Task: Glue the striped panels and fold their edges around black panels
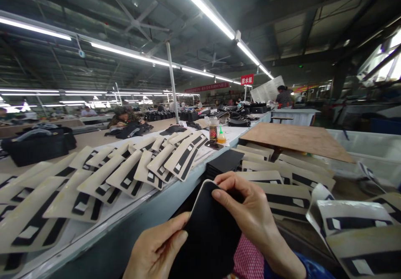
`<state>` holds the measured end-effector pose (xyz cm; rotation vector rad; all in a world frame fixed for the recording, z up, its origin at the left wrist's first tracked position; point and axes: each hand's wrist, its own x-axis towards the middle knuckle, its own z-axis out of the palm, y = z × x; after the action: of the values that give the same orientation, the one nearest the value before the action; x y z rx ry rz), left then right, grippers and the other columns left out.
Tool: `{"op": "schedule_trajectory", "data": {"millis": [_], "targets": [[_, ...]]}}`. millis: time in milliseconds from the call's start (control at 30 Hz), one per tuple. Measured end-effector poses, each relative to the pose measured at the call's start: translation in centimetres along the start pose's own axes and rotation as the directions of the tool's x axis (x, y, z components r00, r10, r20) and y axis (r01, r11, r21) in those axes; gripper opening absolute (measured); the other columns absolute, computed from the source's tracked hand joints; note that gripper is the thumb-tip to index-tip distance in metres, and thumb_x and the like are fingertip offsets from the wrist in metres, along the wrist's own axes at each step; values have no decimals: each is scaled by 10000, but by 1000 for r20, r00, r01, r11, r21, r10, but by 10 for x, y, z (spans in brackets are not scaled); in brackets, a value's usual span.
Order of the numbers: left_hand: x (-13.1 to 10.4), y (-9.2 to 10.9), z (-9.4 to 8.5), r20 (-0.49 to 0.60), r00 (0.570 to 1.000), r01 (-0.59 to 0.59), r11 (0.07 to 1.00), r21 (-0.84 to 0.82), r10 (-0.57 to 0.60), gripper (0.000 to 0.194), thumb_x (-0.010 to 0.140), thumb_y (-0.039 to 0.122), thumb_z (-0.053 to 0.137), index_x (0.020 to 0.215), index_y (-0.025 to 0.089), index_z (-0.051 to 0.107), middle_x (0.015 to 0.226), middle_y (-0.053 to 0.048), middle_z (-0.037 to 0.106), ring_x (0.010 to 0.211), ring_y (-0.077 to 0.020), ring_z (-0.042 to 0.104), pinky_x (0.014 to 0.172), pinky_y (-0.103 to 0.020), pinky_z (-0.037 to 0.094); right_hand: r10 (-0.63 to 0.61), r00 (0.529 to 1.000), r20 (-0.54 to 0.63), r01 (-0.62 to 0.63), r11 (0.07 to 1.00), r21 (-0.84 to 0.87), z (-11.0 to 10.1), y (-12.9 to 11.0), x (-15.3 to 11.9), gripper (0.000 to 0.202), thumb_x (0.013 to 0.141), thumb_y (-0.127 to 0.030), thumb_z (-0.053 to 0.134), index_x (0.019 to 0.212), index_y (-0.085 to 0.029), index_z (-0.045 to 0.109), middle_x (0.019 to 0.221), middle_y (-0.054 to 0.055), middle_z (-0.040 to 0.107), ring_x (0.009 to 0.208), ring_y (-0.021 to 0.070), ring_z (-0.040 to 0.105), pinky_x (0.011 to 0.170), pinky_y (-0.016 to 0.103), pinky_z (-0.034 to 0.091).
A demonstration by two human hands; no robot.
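A black panel (205, 233) with a pale edge and a rounded top corner is held upright above my lap. My left hand (158, 245) pinches its left edge between thumb and fingers. At the top right corner, my right hand (247, 206) grips the panel, with the thumb on the black face and the fingers curled over the edge. Beyond it, by the workbench, lies a stack of black panels (224, 162). Overlapping beige panels with black strips (184, 155) cover the bench on the left.
More beige panels (285, 199) are spread out on the right. The white bench (125, 212) bears a jar (213, 132), a yellow glue bottle with a green tip (221, 137) and a phone (214, 145). Behind are a brown board (297, 139), black bags (37, 143) and a person (284, 97).
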<state>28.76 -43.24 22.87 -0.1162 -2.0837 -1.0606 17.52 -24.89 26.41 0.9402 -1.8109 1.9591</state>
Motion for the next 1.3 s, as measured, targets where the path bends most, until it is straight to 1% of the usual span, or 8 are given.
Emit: {"op": "schedule_trajectory", "data": {"millis": [67,200,300,400,500,700,900,1300], "targets": [[1,0,3,25,997,71,995,-74,-70,244,888,446,739,1038,286,845,1019,-43,839,908,-251,815,790,-266,657,-51,998,-25,50,997,-61,0,-1,0,184,806,-243,762,650,-216,669,816,16,752,717,166,675,700,288,527],[4,5,12,219,968,170,966,-196,-126,307,962,419,639,1172,271,807,1120,-40,822,978,-237,802,822,-238,640,-97,995,-12,95,990,-104,2,-2,-2,184,821,-218,752,659,-218,665,817,16,759,707,167,687,692,284,551],[6,8,22,193,970,188,959,-211,-148,309,992,410,590,1197,297,791,1102,-6,830,950,-194,803,780,-171,617,-139,990,-2,138,986,-94,4,-3,-4,182,820,-195,756,662,-218,668,813,12,760,697,158,690,686,267,558],[7,9,29,83,995,71,992,-108,-62,290,993,370,587,1190,289,784,1086,2,833,941,-175,803,788,-151,602,-160,987,-13,159,983,-93,5,-4,-5,184,815,-168,756,660,-219,673,807,8,762,701,155,701,680,254,560],[9,8,32,97,992,-86,996,34,83,288,1000,310,568,1200,248,766,1083,-20,834,918,-167,808,779,-139,596,-165,986,-15,164,983,-83,5,-4,-6,181,809,-153,760,661,-219,680,805,4,764,703,152,708,682,246,561],[5,11,34,-12,998,-55,998,21,55,286,1024,357,544,1152,268,784,1046,1,840,900,-161,809,735,-131,590,-114,993,26,114,993,-2,-1,-8,-7,159,812,-160,774,679,-219,709,830,3,779,739,155,723,714,250,563],[-2,6,22,29,981,-192,975,113,190,317,1015,403,558,1194,274,786,1081,-26,833,937,-205,809,822,-195,624,-66,990,126,62,997,35,-3,-20,-12,206,853,-221,762,654,-201,710,822,9,768,715,137,704,705,236,548],[1,-4,7,106,909,-409,912,45,402,514,966,184,654,1440,375,602,1184,39,800,888,-143,809,828,-127,599,-56,987,149,56,998,8,0,-31,-18,229,828,-154,748,615,-178,669,776,0,747,672,102,666,663,192,510]]}}
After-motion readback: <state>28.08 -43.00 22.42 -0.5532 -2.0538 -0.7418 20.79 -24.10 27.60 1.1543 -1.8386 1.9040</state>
